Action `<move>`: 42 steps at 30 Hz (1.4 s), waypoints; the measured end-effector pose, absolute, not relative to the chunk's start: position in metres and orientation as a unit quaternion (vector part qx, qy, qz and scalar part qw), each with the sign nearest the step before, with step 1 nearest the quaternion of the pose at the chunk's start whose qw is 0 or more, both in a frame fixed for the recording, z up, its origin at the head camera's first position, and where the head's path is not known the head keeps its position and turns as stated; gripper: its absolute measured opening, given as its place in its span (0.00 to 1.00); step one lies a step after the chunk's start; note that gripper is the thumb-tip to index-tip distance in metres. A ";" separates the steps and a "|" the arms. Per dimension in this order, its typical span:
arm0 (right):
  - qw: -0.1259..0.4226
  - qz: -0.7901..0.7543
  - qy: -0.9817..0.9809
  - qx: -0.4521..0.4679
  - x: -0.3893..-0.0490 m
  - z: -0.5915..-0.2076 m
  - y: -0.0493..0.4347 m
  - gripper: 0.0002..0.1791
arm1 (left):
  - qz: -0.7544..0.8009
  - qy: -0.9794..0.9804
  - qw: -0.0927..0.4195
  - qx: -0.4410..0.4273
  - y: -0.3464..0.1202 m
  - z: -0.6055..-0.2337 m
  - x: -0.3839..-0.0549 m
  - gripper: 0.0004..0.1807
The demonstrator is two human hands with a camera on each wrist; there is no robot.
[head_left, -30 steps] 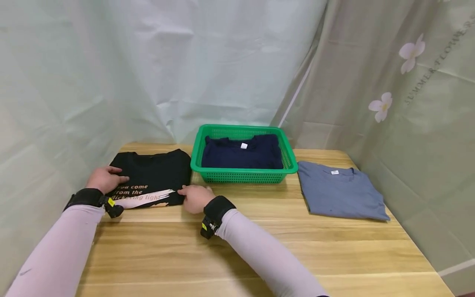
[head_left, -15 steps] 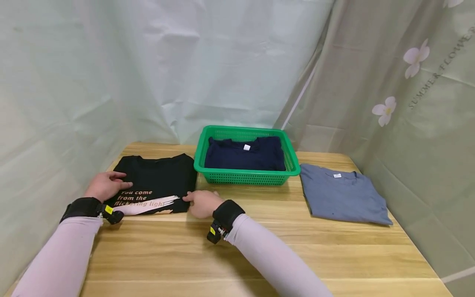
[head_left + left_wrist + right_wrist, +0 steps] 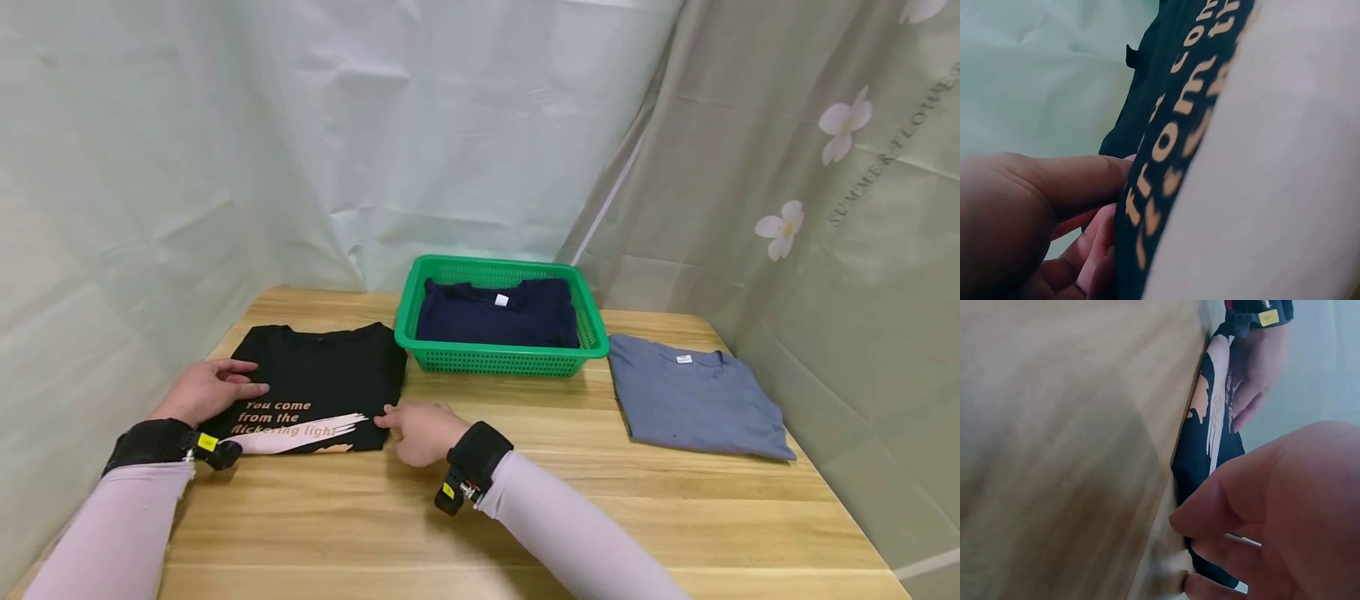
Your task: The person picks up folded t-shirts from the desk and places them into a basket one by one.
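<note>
A folded black T-shirt [image 3: 322,367] lies on the left part of the table, its collar away from me. Peach lettering and a pale brushstroke cross its front. My left hand [image 3: 206,390] pinches its left side; in the left wrist view the thumb [image 3: 1085,181] meets the fabric with the fingers curled below. At the opposite side my right hand [image 3: 423,432] pinches the edge near the lower corner. The right wrist view shows that thumb [image 3: 1210,509] at the edge, with the fingers partly hidden beneath.
Behind the hands stands a green basket [image 3: 498,360] holding a folded navy shirt [image 3: 498,321]. A folded grey-blue T-shirt [image 3: 693,404] lies to its right on the wooden table [image 3: 600,500]. Pale curtains [image 3: 480,142] hang close around the back and sides.
Both hands have drawn the black T-shirt a little toward me and to the right. The basket and the grey-blue shirt keep their places, while the head view has shifted slightly.
</note>
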State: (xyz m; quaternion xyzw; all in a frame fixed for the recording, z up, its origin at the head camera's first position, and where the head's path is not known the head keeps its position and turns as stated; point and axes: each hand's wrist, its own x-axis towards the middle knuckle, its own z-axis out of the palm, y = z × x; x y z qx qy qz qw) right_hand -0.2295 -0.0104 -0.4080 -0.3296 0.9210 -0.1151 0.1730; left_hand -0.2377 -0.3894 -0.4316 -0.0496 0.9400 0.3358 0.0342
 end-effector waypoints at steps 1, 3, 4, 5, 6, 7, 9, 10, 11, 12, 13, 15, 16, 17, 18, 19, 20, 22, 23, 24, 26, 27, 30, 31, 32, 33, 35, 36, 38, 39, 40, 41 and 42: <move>0.174 -0.112 0.921 -0.331 -0.227 -0.408 -0.009 0.32 | 0.335 0.940 0.034 -0.050 -0.389 -0.432 -0.237 0.43; 0.171 -0.106 0.920 -0.336 -0.223 -0.408 -0.006 0.32 | 0.331 0.942 0.034 -0.052 -0.387 -0.432 -0.234 0.43; 0.169 -0.103 0.920 -0.340 -0.220 -0.407 -0.004 0.32 | 0.331 0.942 0.033 -0.051 -0.387 -0.432 -0.233 0.43; 0.166 -0.100 0.919 -0.343 -0.218 -0.407 -0.003 0.33 | 0.332 0.942 0.032 -0.051 -0.386 -0.432 -0.231 0.43; 0.165 -0.099 0.919 -0.345 -0.216 -0.407 -0.001 0.33 | 0.332 0.941 0.031 -0.051 -0.385 -0.432 -0.229 0.43; 0.166 -0.099 0.918 -0.346 -0.213 -0.407 0.001 0.34 | 0.336 0.940 0.030 -0.052 -0.384 -0.433 -0.227 0.43; 0.166 -0.097 0.917 -0.350 -0.209 -0.407 0.004 0.35 | 0.337 0.940 0.025 -0.053 -0.382 -0.433 -0.223 0.43; 0.166 -0.097 0.916 -0.352 -0.207 -0.407 0.005 0.36 | 0.340 0.939 0.025 -0.053 -0.382 -0.433 -0.221 0.43; 0.166 -0.098 0.915 -0.354 -0.205 -0.408 0.007 0.36 | 0.343 0.937 0.025 -0.055 -0.381 -0.434 -0.219 0.43; 0.164 -0.097 0.915 -0.357 -0.203 -0.409 0.008 0.36 | 0.345 0.936 0.025 -0.057 -0.380 -0.434 -0.217 0.44; 0.163 -0.097 0.914 -0.359 -0.201 -0.409 0.009 0.36 | 0.348 0.935 0.027 -0.059 -0.379 -0.434 -0.216 0.44; 0.157 -0.095 0.913 -0.365 -0.198 -0.411 0.012 0.36 | 0.351 0.934 0.033 -0.060 -0.378 -0.435 -0.212 0.45; 0.155 -0.093 0.912 -0.367 -0.196 -0.412 0.014 0.37 | 0.352 0.933 0.036 -0.059 -0.377 -0.434 -0.210 0.45; 0.153 -0.091 0.912 -0.370 -0.194 -0.412 0.015 0.37 | 0.352 0.933 0.039 -0.059 -0.376 -0.435 -0.209 0.45; 0.150 -0.089 0.911 -0.373 -0.193 -0.413 0.016 0.37 | 0.354 0.933 0.043 -0.057 -0.376 -0.434 -0.207 0.45; 0.148 -0.088 0.911 -0.375 -0.191 -0.414 0.018 0.37 | 0.355 0.932 0.047 -0.055 -0.375 -0.433 -0.206 0.46; 0.146 -0.087 0.910 -0.378 -0.189 -0.414 0.019 0.37 | 0.357 0.931 0.051 -0.053 -0.375 -0.433 -0.205 0.46; 0.141 -0.087 0.909 -0.382 -0.184 -0.414 0.023 0.35 | 0.355 0.932 0.055 -0.050 -0.373 -0.432 -0.202 0.46; 0.139 -0.087 0.908 -0.385 -0.182 -0.414 0.024 0.34 | 0.353 0.933 0.057 -0.049 -0.373 -0.432 -0.201 0.46; 0.136 -0.087 0.908 -0.387 -0.180 -0.414 0.026 0.34 | 0.350 0.934 0.059 -0.048 -0.372 -0.431 -0.199 0.46; 0.135 -0.085 0.906 -0.391 -0.176 -0.412 0.029 0.34 | 0.346 0.935 0.057 -0.047 -0.370 -0.431 -0.195 0.46; 0.134 -0.082 0.906 -0.393 -0.174 -0.411 0.030 0.34 | 0.343 0.937 0.055 -0.046 -0.369 -0.431 -0.193 0.46; 0.135 -0.077 0.905 -0.397 -0.169 -0.411 0.034 0.36 | 0.347 0.935 0.051 -0.045 -0.366 -0.433 -0.188 0.46; 0.135 -0.076 0.904 -0.398 -0.167 -0.411 0.035 0.36 | 0.349 0.934 0.051 -0.047 -0.365 -0.434 -0.187 0.46; 0.133 -0.073 0.904 -0.400 -0.166 -0.411 0.037 0.36 | 0.351 0.934 0.052 -0.048 -0.364 -0.434 -0.186 0.46; 0.134 -0.073 0.903 -0.402 -0.164 -0.411 0.038 0.36 | 0.353 0.933 0.053 -0.051 -0.363 -0.434 -0.184 0.47; 0.137 -0.072 0.902 -0.404 -0.161 -0.410 0.041 0.37 | 0.355 0.931 0.055 -0.060 -0.360 -0.435 -0.181 0.48; 0.138 -0.071 0.901 -0.405 -0.159 -0.410 0.042 0.37 | 0.355 0.931 0.057 -0.062 -0.359 -0.435 -0.179 0.49; 0.137 -0.068 0.899 -0.410 -0.156 -0.409 0.045 0.37 | 0.354 0.931 0.056 -0.066 -0.356 -0.435 -0.174 0.49; 0.135 -0.066 0.899 -0.412 -0.154 -0.409 0.046 0.38 | 0.355 0.931 0.055 -0.065 -0.355 -0.435 -0.172 0.49; 0.132 -0.065 0.898 -0.414 -0.152 -0.410 0.047 0.37 | 0.356 0.931 0.055 -0.066 -0.353 -0.435 -0.170 0.49; 0.128 -0.064 0.898 -0.415 -0.150 -0.410 0.048 0.37 | 0.355 0.931 0.054 -0.066 -0.352 -0.435 -0.168 0.48; 0.124 -0.061 0.898 -0.417 -0.148 -0.410 0.049 0.36 | 0.355 0.931 0.053 -0.067 -0.350 -0.435 -0.166 0.48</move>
